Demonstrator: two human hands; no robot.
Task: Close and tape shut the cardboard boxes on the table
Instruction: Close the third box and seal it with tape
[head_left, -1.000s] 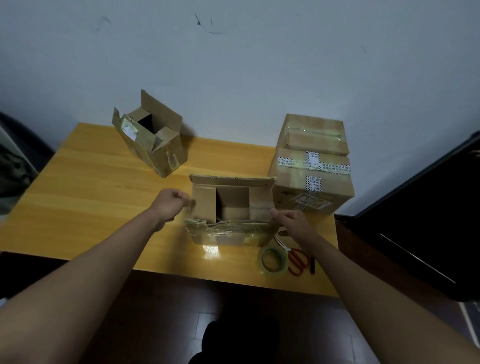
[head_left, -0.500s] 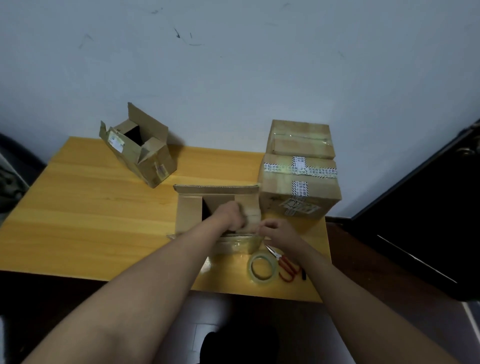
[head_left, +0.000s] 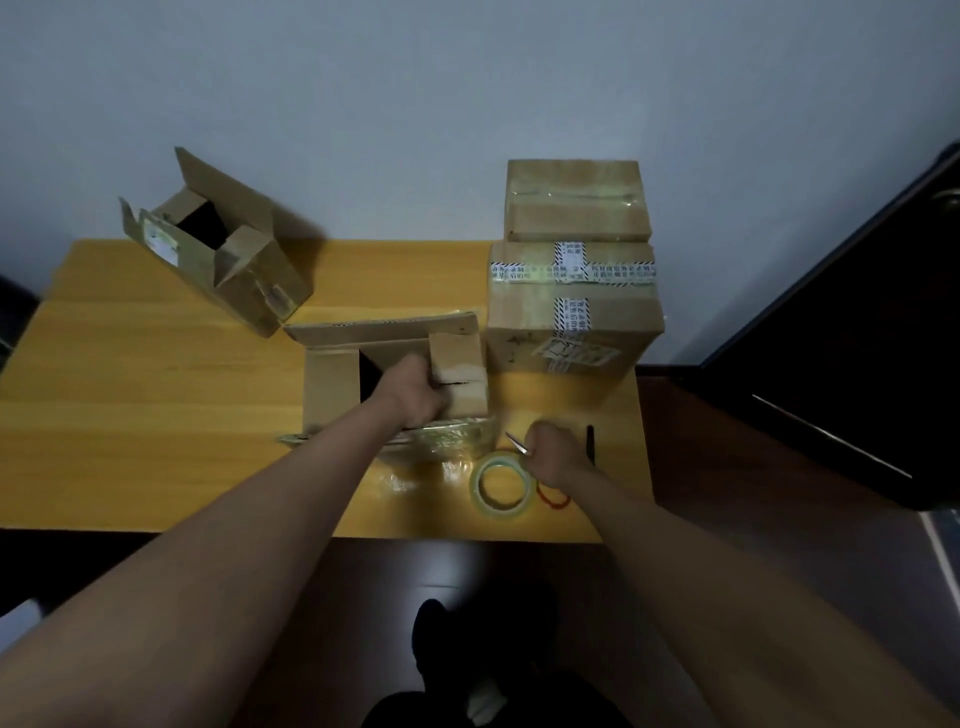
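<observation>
An open cardboard box (head_left: 332, 384) stands at the middle of the wooden table (head_left: 156, 415), its far flap upright. My left hand (head_left: 415, 397) reaches across its opening and holds the right side flap (head_left: 460, 358), fingers hidden behind the hand. My right hand (head_left: 553, 457) lies with curled fingers over the red-handled scissors (head_left: 553, 500), touching the clear tape roll (head_left: 501, 506); whether it grips anything is not visible. A second open box (head_left: 244, 270) sits tilted at the back left. Two taped boxes are stacked at the back right, the smaller one (head_left: 576, 202) on the larger one (head_left: 571, 312).
A black pen (head_left: 590, 441) lies right of my right hand. Crumpled clear film (head_left: 447, 441) sticks to the middle box's near side. A dark cabinet (head_left: 857, 338) stands right of the table. The wall runs behind the table; the near edge is just below the tape roll.
My left hand crossed from the box's left side to its right flap. My right hand left the box and dropped to the scissors and tape roll. The view shifted closer.
</observation>
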